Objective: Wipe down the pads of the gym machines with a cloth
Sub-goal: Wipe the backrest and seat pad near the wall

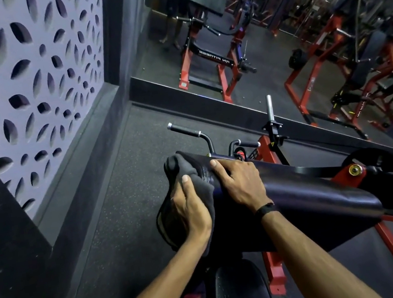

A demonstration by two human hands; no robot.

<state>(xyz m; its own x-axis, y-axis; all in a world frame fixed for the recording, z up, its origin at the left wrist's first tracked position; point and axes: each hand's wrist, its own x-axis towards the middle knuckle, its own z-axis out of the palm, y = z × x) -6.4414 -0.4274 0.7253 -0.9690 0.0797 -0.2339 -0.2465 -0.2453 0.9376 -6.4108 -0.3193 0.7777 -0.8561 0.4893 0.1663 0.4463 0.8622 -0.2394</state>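
Observation:
A long black pad [308,198] of a red-framed machine slopes across the middle of the head view. A dark grey cloth [195,172] is draped over the pad's left end and hangs down its side. My left hand [190,209] presses the cloth against that end, fingers spread over the fabric. My right hand [240,183] lies flat on top of the pad just to the right of the cloth, fingers straight, a black band on its wrist.
Two black handles [184,130] and a steel weight peg [270,107] stick up behind the pad. A seat pad [236,294] sits below my arms. A patterned wall panel [26,85] stands left; a floor mirror [250,37] ahead reflects red machines and a person's legs.

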